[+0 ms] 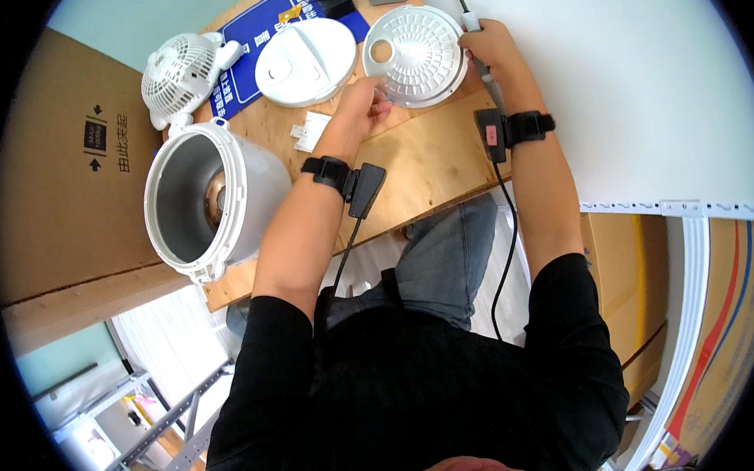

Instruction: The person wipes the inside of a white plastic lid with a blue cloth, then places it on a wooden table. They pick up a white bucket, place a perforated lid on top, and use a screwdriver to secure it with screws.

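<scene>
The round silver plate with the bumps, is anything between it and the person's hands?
Nothing visible. The left hand touches the lower left edge of the round silver plate, and the right hand, holding a slim tool, rests at its right edge. The white lid lies off to the left.

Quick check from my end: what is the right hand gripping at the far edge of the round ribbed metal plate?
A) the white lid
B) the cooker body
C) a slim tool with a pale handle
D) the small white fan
C: the right hand is closed around a slim tool at the rim of the ribbed plate, while the fan, white lid and cooker body lie untouched to the left.
</scene>
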Motion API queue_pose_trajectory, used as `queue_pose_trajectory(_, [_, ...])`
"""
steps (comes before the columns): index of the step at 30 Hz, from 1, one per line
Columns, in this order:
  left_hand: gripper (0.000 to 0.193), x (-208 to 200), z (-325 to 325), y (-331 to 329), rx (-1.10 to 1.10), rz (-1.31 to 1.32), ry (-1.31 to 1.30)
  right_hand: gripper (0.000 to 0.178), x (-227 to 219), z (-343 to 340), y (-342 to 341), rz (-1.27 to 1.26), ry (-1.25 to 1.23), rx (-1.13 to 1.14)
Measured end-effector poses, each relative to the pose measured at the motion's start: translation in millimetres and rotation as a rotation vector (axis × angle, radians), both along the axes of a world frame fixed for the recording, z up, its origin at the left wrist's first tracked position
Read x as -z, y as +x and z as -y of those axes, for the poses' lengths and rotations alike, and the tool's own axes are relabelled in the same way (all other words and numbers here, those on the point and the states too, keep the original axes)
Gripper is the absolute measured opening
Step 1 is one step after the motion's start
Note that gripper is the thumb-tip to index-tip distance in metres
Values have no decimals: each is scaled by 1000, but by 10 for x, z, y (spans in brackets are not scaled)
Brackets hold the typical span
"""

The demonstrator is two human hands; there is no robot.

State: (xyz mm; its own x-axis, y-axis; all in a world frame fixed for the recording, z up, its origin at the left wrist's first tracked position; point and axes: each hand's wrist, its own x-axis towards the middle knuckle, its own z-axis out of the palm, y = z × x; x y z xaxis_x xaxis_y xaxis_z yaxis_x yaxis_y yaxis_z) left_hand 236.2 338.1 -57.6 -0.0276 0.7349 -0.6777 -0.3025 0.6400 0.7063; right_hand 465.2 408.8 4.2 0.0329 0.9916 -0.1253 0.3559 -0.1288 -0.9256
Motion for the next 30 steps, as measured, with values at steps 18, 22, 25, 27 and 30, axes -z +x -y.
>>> queue_pose_trajectory(18, [18,-1531,1758,-695,-186,-377,820,30,-893,1429,-706,-700,145,-135])
queue_pose_trajectory(22, [39,-1766,2277,-1291,-402,-533,808,28,-836,1530,-1541,-802,113,-352])
queue_pose_trajectory(25, [54,-1706,2578,-1806,-435,-676,766,27,-812,1661,-1995,-763,-14,-482])
queue_pose_trajectory(27, [56,-1696,2742,-2041,-367,-617,700,27,-783,1704,-2208,-711,-27,-524])
queue_pose_trajectory(30, [60,-1560,2801,-2288,-403,-615,649,30,-722,1682,-2438,-631,-27,-553])
